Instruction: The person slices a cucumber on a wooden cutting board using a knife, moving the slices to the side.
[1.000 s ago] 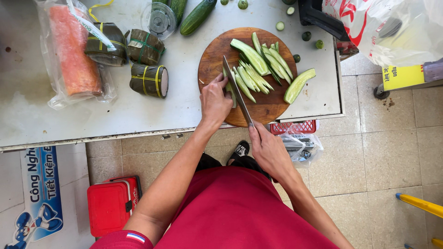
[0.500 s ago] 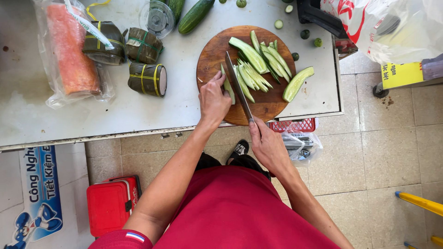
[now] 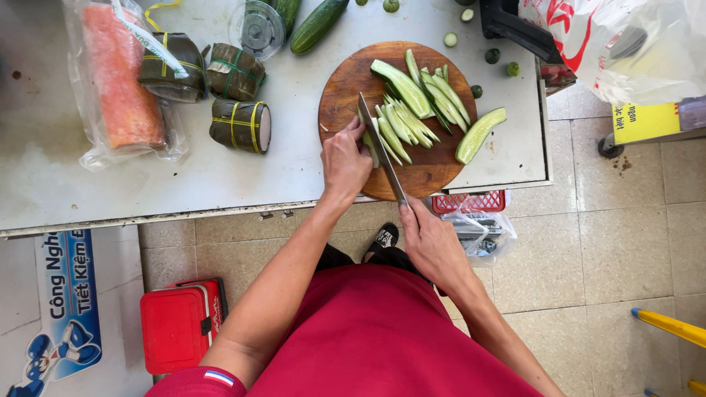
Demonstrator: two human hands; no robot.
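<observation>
**Fingertips close to the blade on a board that overhangs the edge**

Far to the left of the left hand, a bagged orange-pink block (image 3: 118, 88) lies on the tabletop (image 3: 220, 169), and between it and the hand sit three leaf-wrapped bundles (image 3: 239, 125) tied with string. None of these is in the way.

The left hand (image 3: 346, 162) is curled, fingers bent down onto a cucumber piece (image 3: 370, 143) on the round wooden cutting board (image 3: 346, 88). The knife (image 3: 382, 151) lies with its blade just beside those fingertips, touching or nearly so. As I judge it, the main risk is here: if the slippery piece rolls or the fingers creep forward, the edge could catch them.

The right hand (image 3: 430, 242) is closed around the knife handle, below the board's near rim and off the tabletop. The board's near edge appears to stick out past the tabletop; heavy pressure there could tip it.

To the right of the blade, the cut cucumber strips (image 3: 412, 103) are piled loosely, and one strip (image 3: 479, 134) already lies across the board's right rim. A sideways sweep of the knife could push more off, toward the floor to the right of the right hand.
</observation>
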